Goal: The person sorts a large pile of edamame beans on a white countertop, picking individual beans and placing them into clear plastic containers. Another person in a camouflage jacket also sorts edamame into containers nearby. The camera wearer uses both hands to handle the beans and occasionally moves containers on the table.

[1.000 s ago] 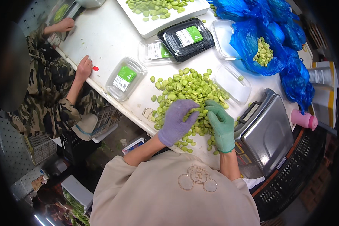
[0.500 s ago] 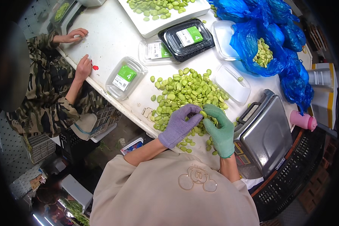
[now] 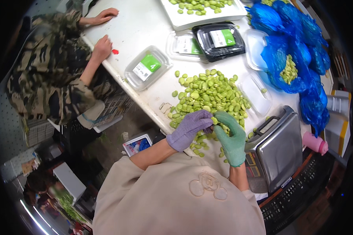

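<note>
A heap of green broad beans [image 3: 211,92] spreads over the white tabletop in front of me, with a few strays along the near edge. My left hand [image 3: 188,131], in a purple glove, has its fingers pinched at the heap's near side. Opposite it, my right hand [image 3: 231,137] wears a green glove, its thumb and fingertips curled in. The fingertips of both hands meet around a single broad bean [image 3: 214,120]. Right of the heap lies a clear plastic tray [image 3: 256,94] with one bean in it.
Sealed clear [image 3: 148,68] and black [image 3: 219,40] packs lie beyond. A white bin [image 3: 208,17] of beans stands at the back. Blue bags [image 3: 272,62] of beans, a scale [image 3: 276,150] and a pink bottle [image 3: 315,143] are on the right. Another person's hand [image 3: 102,48] rests at left.
The view has shifted, so the table and its items appear farther right. My hands stay together at the heap, fingertips still around a bean. The other person's hands have hardly moved.
</note>
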Available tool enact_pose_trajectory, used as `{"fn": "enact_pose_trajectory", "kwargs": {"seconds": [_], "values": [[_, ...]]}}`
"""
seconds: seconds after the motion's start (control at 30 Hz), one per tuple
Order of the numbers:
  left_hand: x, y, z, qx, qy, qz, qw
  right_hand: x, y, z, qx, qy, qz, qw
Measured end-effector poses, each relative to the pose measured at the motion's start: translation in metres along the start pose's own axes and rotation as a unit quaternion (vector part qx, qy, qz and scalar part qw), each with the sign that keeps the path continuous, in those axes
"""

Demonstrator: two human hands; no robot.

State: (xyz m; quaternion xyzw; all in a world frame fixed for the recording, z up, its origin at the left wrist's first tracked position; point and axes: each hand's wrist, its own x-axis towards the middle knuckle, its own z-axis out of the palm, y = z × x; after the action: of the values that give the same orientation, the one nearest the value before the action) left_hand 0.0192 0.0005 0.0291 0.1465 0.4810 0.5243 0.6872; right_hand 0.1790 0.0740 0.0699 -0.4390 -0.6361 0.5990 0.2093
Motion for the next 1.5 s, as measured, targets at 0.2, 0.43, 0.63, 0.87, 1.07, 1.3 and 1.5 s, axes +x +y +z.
{"fn": "enact_pose_trajectory", "kwargs": {"seconds": [0.2,0.43,0.63,0.87,1.07,1.3,1.5], "values": [[-0.062,-0.017,-0.060,0.012,0.223,0.047,0.974,-0.006,0.009,0.006,-0.040,0.005,-0.008,0.999],[-0.206,-0.218,-0.226,0.348,0.547,-0.020,0.761,-0.008,0.027,0.008,-0.076,0.019,0.008,0.997],[-0.298,-0.364,-0.307,0.410,0.308,-0.459,0.726,-0.015,0.032,-0.003,-0.161,0.037,-0.042,0.985],[-0.184,-0.200,-0.227,0.514,0.446,-0.071,0.730,-0.029,0.056,-0.016,-0.293,0.127,-0.064,0.945],[-0.057,-0.051,-0.103,0.519,0.329,0.328,0.718,-0.014,0.082,-0.011,-0.331,0.139,-0.052,0.932],[0.062,-0.031,-0.033,0.645,0.231,0.362,0.632,0.009,0.089,0.009,-0.416,0.123,-0.113,0.894],[0.071,-0.034,-0.003,0.609,0.181,0.360,0.683,0.021,0.092,0.020,-0.346,0.128,-0.135,0.920]]}}
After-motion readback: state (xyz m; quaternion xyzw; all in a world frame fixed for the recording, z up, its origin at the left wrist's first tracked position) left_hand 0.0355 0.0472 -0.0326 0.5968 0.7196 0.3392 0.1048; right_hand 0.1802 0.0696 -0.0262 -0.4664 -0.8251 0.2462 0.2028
